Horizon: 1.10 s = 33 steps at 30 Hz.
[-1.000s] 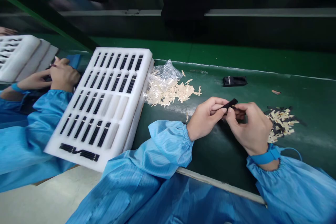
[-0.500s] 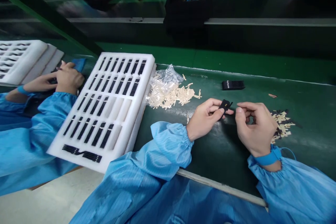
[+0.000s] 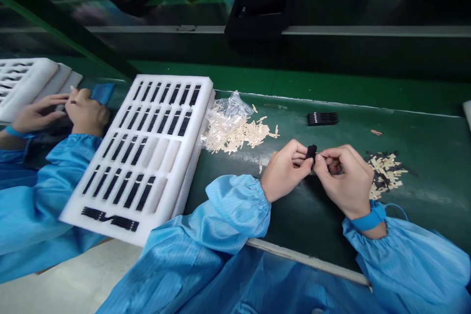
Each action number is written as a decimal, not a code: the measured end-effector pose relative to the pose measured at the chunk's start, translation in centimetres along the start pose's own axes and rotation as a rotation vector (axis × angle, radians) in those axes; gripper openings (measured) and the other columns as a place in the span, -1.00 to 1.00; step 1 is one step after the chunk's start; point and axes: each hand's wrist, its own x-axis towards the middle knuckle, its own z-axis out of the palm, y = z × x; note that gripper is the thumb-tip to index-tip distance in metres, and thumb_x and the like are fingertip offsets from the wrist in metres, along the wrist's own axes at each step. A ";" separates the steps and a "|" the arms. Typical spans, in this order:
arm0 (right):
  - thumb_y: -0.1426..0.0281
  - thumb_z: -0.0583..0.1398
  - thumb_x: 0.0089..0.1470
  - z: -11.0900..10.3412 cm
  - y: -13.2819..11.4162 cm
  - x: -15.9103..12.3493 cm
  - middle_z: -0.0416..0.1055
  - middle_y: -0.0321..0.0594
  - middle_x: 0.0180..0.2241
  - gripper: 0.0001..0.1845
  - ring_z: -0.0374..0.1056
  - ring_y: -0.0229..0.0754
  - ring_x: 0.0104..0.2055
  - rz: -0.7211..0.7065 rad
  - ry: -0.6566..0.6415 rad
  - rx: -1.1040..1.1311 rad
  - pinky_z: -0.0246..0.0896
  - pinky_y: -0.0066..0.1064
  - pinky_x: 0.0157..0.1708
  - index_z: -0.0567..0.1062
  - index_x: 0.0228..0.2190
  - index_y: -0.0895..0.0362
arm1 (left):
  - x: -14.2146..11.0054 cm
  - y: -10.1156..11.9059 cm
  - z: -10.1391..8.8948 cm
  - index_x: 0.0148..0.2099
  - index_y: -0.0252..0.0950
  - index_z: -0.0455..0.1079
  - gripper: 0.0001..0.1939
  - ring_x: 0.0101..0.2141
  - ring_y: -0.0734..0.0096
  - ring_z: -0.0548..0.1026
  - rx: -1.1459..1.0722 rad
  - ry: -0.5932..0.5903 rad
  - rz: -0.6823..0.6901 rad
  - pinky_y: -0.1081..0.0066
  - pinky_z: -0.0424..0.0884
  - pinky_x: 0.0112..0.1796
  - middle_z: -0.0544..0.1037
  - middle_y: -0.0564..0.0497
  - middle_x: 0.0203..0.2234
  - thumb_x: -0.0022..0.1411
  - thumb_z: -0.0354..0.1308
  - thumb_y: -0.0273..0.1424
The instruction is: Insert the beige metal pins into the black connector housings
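Note:
My left hand (image 3: 285, 169) is closed, its thumb and fingers pinching a small flat black part (image 3: 311, 151) above the green bench. My right hand (image 3: 344, 174), with a blue wrist band, meets the part's right edge, thumb and forefinger pressed together. What lies between those fingertips is too small to make out. Behind the hands is a neat row of black strips (image 3: 323, 118) on the bench. To the right of my right hand lies a loose heap of cream and black slips (image 3: 388, 171).
At my left a white foam tray (image 3: 147, 229) holds black strips in slots, several slots bare. Cream slips (image 3: 250, 132) spill beside a clear plastic bag (image 3: 235, 106). A co-worker's hands (image 3: 86, 110) are at far left. A black bin (image 3: 257, 19) stands on the rail beyond.
My right hand has moved left and now touches the black part at its edge. My left hand has tilted the part more upright. The whole view has shifted slightly.

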 end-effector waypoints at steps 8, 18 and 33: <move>0.45 0.26 0.15 -0.2 -0.5 0.0 0.30 -0.35 -0.50 -0.90 0.22 -0.29 -0.53 0.161 -0.016 0.063 0.16 -0.42 -0.56 0.45 -0.41 0.08 | -0.5 0.7 0.3 -0.16 -0.26 0.34 -0.88 -0.23 0.42 0.66 0.096 0.010 0.049 0.48 0.56 -0.23 0.66 0.01 -0.27 0.31 0.23 -0.39; 0.44 0.27 0.12 -0.4 -0.2 0.2 0.31 -0.37 -0.53 -0.91 0.21 -0.30 -0.56 0.225 -0.063 0.107 0.15 -0.43 -0.56 0.46 -0.42 0.09 | -0.6 0.8 -0.1 -0.05 -0.24 0.44 -0.85 -0.20 0.39 0.66 0.277 0.023 0.132 0.45 0.56 -0.19 0.67 0.01 -0.23 0.35 0.18 -0.36; 0.36 0.24 0.17 -0.7 0.3 0.6 0.42 -0.24 -0.35 -0.86 0.27 -0.22 -0.49 0.133 -0.045 -0.090 0.25 -0.32 -0.44 0.49 -0.20 0.09 | -0.4 0.1 -0.5 0.01 -0.14 0.49 -0.80 -0.15 0.29 0.66 0.475 0.055 0.180 0.37 0.54 -0.13 0.69 0.01 -0.15 0.36 0.17 -0.34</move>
